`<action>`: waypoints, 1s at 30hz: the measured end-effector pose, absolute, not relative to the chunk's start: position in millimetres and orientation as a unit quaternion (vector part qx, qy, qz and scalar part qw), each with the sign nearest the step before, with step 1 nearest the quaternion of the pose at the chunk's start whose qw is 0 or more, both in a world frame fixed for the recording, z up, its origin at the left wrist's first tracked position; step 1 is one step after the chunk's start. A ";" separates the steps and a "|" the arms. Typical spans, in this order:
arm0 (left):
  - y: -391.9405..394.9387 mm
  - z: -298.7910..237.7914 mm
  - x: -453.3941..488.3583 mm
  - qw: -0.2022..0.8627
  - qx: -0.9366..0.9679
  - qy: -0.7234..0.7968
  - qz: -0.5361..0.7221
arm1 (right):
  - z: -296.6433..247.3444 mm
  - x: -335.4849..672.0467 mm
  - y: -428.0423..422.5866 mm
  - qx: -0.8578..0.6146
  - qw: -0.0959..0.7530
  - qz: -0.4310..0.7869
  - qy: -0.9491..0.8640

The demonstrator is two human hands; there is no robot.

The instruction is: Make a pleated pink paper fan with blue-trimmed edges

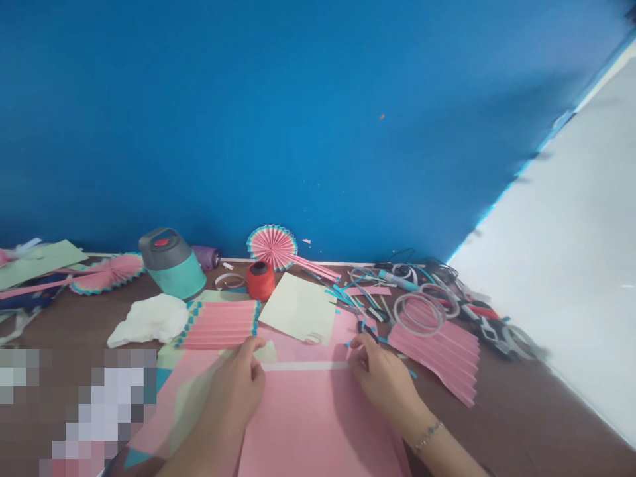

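A large pink paper sheet (318,417) lies on the brown table in front of me. A thin white strip (305,366), like tape, runs across its upper part. My left hand (238,387) pinches the strip's left end with closed fingers. My right hand (380,377) pinches the strip's right end, and a bracelet shows on that wrist. A pleated pink paper with blue edging (221,324) lies just behind my left hand.
A teal flask (171,264), red thread spool (260,280), white crumpled tissue (146,319), pale green paper (301,308) and a pink paper fan (272,246) sit behind. Another pleated pink sheet (440,354), tape rings (420,313), scissors and scraps clutter the right. Blue wall behind.
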State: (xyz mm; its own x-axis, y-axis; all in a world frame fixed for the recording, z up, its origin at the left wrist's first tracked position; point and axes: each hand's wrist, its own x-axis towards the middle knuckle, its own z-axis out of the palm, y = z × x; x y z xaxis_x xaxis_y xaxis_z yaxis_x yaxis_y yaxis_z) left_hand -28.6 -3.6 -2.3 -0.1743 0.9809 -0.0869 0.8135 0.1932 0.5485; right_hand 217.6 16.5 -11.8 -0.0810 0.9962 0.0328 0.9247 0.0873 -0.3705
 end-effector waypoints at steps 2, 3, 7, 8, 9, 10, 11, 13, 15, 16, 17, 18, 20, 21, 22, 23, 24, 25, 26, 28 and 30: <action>-4.1 -2.7 -28.3 0.216 0.606 0.740 0.196 | -10.9 217.0 16.7 -0.667 0.131 0.125 -0.722; -4.3 -2.9 -28.1 0.216 0.605 0.741 0.196 | -10.2 216.7 16.7 -0.669 0.128 0.126 -0.721; -4.8 -3.9 -27.8 0.208 0.608 0.740 0.198 | -8.5 215.5 16.1 -0.673 0.123 0.134 -0.717; -4.8 -4.1 -27.8 0.206 0.609 0.739 0.200 | -8.6 215.2 15.9 -0.675 0.123 0.135 -0.715; -4.8 -4.1 -28.0 0.204 0.610 0.739 0.201 | -9.0 214.8 15.7 -0.676 0.122 0.136 -0.714; -4.7 -4.1 -28.1 0.203 0.611 0.738 0.201 | -9.6 214.5 15.6 -0.677 0.122 0.134 -0.714; -4.6 -4.0 -28.2 0.202 0.612 0.738 0.199 | -10.3 214.2 15.5 -0.677 0.122 0.131 -0.714; -4.3 -3.5 -28.4 0.203 0.614 0.739 0.186 | -11.5 213.9 15.4 -0.673 0.123 0.121 -0.720; -4.1 -3.0 -28.4 0.204 0.619 0.740 0.166 | -11.6 214.1 15.7 -0.667 0.121 0.112 -0.726; -4.1 -2.8 -28.3 0.203 0.622 0.740 0.157 | -11.1 214.4 16.0 -0.667 0.118 0.109 -0.728; -4.2 -2.5 -28.2 0.199 0.625 0.739 0.152 | -10.3 214.8 16.3 -0.668 0.113 0.108 -0.727; -4.4 -2.3 -28.1 0.195 0.628 0.739 0.148 | -9.2 215.5 16.6 -0.670 0.107 0.107 -0.726; -4.8 -1.6 -28.0 0.184 0.630 0.741 0.140 | -6.7 217.0 17.0 -0.674 0.096 0.111 -0.724; -4.9 -1.1 -28.1 0.179 0.630 0.744 0.134 | -5.6 217.9 17.1 -0.675 0.092 0.115 -0.723; -5.0 -0.6 -28.3 0.174 0.629 0.747 0.126 | -4.9 218.9 17.1 -0.675 0.092 0.118 -0.722; -4.9 0.1 -28.7 0.171 0.627 0.750 0.119 | -4.6 220.1 17.1 -0.676 0.093 0.120 -0.721; -4.8 0.8 -29.2 0.170 0.625 0.753 0.112 | -4.7 221.3 17.0 -0.676 0.098 0.120 -0.720; -4.7 1.5 -29.8 0.170 0.624 0.755 0.108 | -5.2 222.5 17.1 -0.676 0.102 0.119 -0.720; -4.6 2.1 -30.5 0.171 0.622 0.757 0.106 | -6.1 223.8 17.2 -0.675 0.107 0.117 -0.720; -5.1 2.5 -32.0 0.174 0.623 0.754 0.115 | -8.3 226.4 17.8 -0.672 0.112 0.117 -0.723; -6.1 1.0 -33.5 0.171 0.624 0.750 0.140 | -9.7 228.7 18.6 -0.672 0.110 0.126 -0.721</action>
State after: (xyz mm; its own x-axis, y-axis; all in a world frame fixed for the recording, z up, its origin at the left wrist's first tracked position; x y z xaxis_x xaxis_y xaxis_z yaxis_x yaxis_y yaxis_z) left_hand -33.5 -6.1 1.0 -0.1631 0.9832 -0.0819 0.8876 0.1825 0.4229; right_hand 228.7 18.6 -9.7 -0.0730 0.9973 -0.0111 0.9417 0.0653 -0.3300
